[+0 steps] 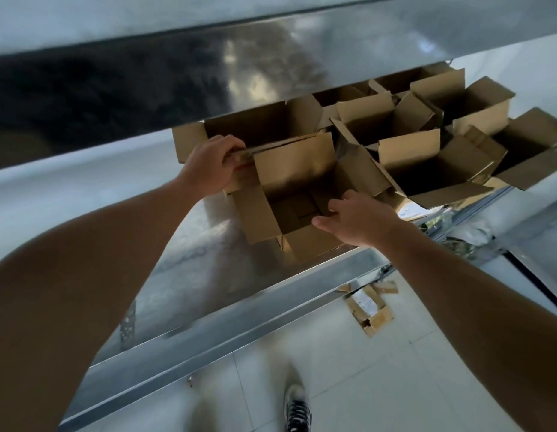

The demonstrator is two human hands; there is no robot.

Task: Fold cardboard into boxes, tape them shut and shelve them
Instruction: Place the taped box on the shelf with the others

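An open brown cardboard box (289,188) stands on the metal shelf (190,263) with its top flaps spread outward. My left hand (208,166) grips the box's far left flap, fingers curled over its edge. My right hand (358,218) holds the near right rim, thumb reaching toward the inside. Several other open cardboard boxes (426,157) crowd the shelf behind and to the right, touching this one.
A second metal shelf (208,67) hangs close above the boxes. The lower shelf's front rail (227,335) runs diagonally below my arms. On the white tiled floor lie flattened cardboard pieces (370,310), and my shoe (297,410) shows near the bottom.
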